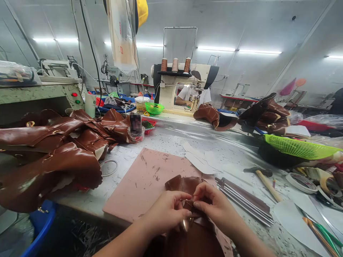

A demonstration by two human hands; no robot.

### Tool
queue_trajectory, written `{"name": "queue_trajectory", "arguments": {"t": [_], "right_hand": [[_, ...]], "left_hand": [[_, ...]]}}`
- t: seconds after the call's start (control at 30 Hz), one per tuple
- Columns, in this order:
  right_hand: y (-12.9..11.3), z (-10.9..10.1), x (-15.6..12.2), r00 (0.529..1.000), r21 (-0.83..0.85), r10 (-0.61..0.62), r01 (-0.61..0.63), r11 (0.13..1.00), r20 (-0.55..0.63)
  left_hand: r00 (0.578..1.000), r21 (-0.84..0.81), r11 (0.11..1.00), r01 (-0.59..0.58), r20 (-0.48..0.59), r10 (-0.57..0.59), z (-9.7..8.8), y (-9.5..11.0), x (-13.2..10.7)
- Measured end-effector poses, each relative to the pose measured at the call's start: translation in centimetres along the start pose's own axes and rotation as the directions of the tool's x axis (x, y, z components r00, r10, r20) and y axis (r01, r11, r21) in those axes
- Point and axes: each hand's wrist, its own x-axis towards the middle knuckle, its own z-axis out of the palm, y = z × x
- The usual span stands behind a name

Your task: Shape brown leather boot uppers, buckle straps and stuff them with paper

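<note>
Just in front of me lies a brown leather bag piece (184, 184) with stitched seams, over the near part of a pink board (152, 175). My left hand (167, 210) is closed in a pinch at a small metal fitting on a leather strap (189, 205). Close against it, my right hand (214, 201) has thumb and forefinger pinched on the same strap. Below the fingers hangs a shiny gold-coloured metal piece (187, 224). My fingertips partly hide the fitting, so its exact form cannot be made out.
Brown leather bag parts (66, 142) are heaped at the left. Dark strips (245, 201), a hammer (268, 184), tape rolls (301, 182) and a green basket (302, 147) lie right. A sewing machine (167, 89) stands ahead, with a person (184, 96) behind it.
</note>
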Motion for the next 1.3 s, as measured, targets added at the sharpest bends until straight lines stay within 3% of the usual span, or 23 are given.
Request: {"name": "queue_trajectory", "arguments": {"t": [0.07, 0.13, 0.23, 0.33, 0.43, 0.5, 0.67, 0.83, 0.9, 0.97, 1.03, 1.1, 1.2, 1.3], "right_hand": [[0.1, 0.1, 0.0, 1.0, 0.044, 0.012, -0.012, 0.999, -0.006], [0.1, 0.1, 0.0, 1.0, 0.008, 0.016, -0.016, 1.0, 0.003], [-0.1, 0.2, 0.1, 1.0, -0.034, 0.018, -0.017, 0.999, 0.008], [-0.1, 0.3, 0.2, 0.999, -0.062, 0.037, -0.038, 0.997, -0.018], [-0.3, 0.2, 0.1, 0.999, -0.142, 0.04, -0.043, 0.989, -0.03], [-0.8, -0.2, 0.0, 1.0, -0.212, 0.016, -0.011, 0.977, 0.018], [-2.2, -0.7, 0.1, 0.982, -0.292, 0.026, 0.03, 0.956, 0.186], [-1.3, -0.1, 0.3, 0.992, -0.16, 0.058, -0.039, 0.986, 0.113], [-0.8, 0.1, 0.4, 0.994, -0.103, 0.068, -0.059, 0.993, 0.085], [-0.3, 0.2, 0.5, 0.996, -0.062, 0.08, -0.077, 0.995, 0.046], [-0.2, 0.1, 0.6, 0.995, -0.031, 0.098, -0.097, 0.995, 0.023], [-0.2, 0.0, 0.8, 0.993, -0.04, 0.112, -0.111, 0.993, 0.023], [-0.7, -0.4, 0.8, 0.99, -0.088, 0.101, -0.093, 0.992, 0.096], [-1.1, -0.6, 0.6, 0.982, -0.14, 0.077, -0.053, 0.989, 0.171]], "left_hand": [[0.991, 0.167, 0.977, -0.135, 0.026, 0.133, -0.8, 0.2, -0.1], [0.954, 0.31, 0.903, -0.297, 0.063, 0.292, -1.9, 0.3, 0.0], [0.911, 0.305, 0.858, -0.413, 0.134, 0.391, -3.3, 0.1, 0.7], [0.935, 0.187, 0.919, -0.347, 0.147, 0.324, -3.3, 0.1, 1.2], [0.979, 0.154, 0.967, -0.203, 0.063, 0.195, -2.5, 0.2, 1.3], [0.986, 0.163, 0.973, -0.164, 0.028, 0.161, -2.0, 0.3, 1.2], [0.988, 0.09, 0.984, -0.153, -0.012, 0.154, -1.2, -0.2, 1.7], [0.982, -0.146, 0.972, -0.185, 0.015, 0.19, -1.5, -0.8, 1.7], [0.973, -0.15, 0.963, -0.225, 0.024, 0.231, -1.7, -1.0, 1.1], [0.934, -0.014, 0.935, -0.354, -0.051, 0.353, -1.7, -1.1, 0.2], [0.845, 0.228, 0.837, -0.497, -0.093, 0.527, -1.4, -1.2, -0.6], [0.758, 0.44, 0.68, -0.586, 0.003, 0.652, -1.0, -1.3, -1.2], [0.677, 0.597, 0.48, -0.642, 0.149, 0.721, -0.6, -1.6, -1.3], [0.622, 0.646, 0.419, -0.638, 0.113, 0.775, -0.5, -2.1, -1.0]]}}
